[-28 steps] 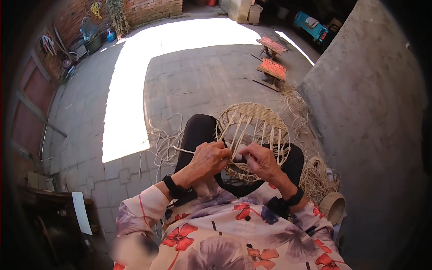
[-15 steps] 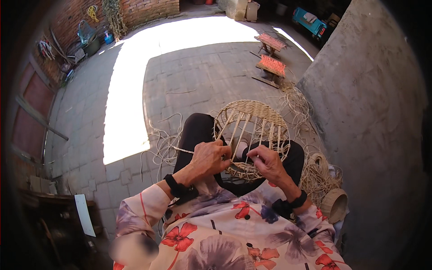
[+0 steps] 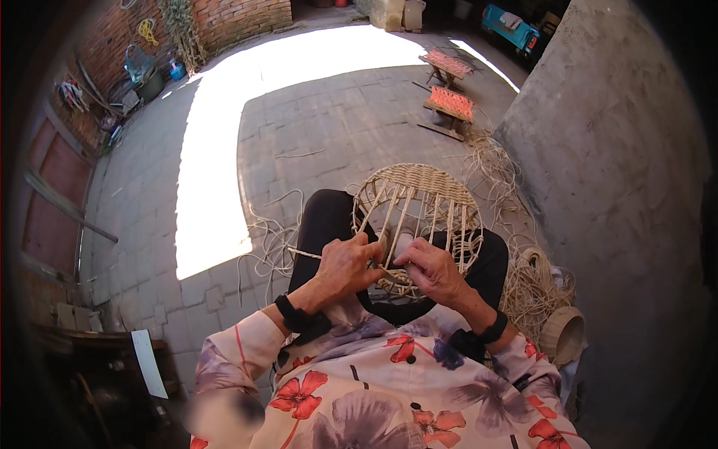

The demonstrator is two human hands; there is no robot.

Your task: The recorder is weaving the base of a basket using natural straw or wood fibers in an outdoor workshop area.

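A round, tan piece of cord weaving (image 3: 419, 176) rests across my lap. Its far end is tightly woven; towards me, long cords span an open gap to the near rim. My left hand (image 3: 345, 266) is closed at the near left side of this work, on a cord (image 3: 304, 253) that trails off to the left. Just to its right, my right hand (image 3: 435, 274) is closed in a pinch above the near rim, its fingertips close to the left hand's. What lies between the right fingertips is too small to make out.
Loose cord (image 3: 263, 243) lies left of my knee. A larger heap of cord (image 3: 532, 288) and a tan round container (image 3: 562, 334) sit on the right by the grey wall (image 3: 613, 172). Two stools with red woven seats (image 3: 451, 103) stand ahead on the paving.
My right hand has moved left and slightly up, closer to my left hand, which stays in about the same place. The weaving remains on my lap.
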